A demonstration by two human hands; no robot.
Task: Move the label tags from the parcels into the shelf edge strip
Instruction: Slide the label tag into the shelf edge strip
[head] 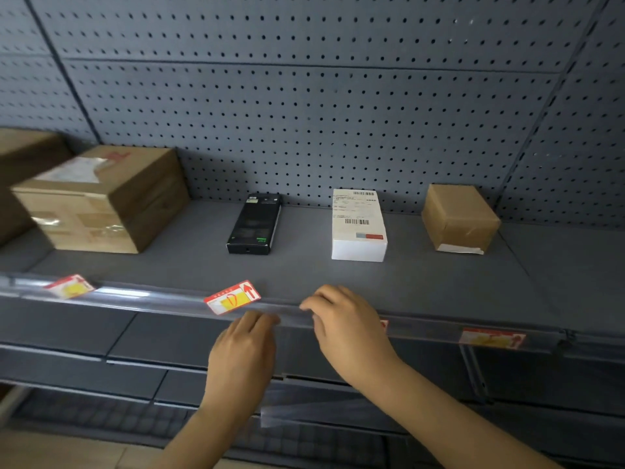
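Observation:
A clear plastic edge strip runs along the front of the grey shelf. A red, white and yellow label tag sits tilted, half in the strip, just above my left hand. My left hand's fingers rest curled on the strip below that tag. My right hand lies over the strip to the right, fingertips on its top edge; a red corner of another tag peeks out beside it. Two more tags sit in the strip: one at far left, one at right.
On the shelf stand a large cardboard box, a black box, a white box with a shipping label and a small brown box. A pegboard wall backs the shelf. Lower shelves lie below.

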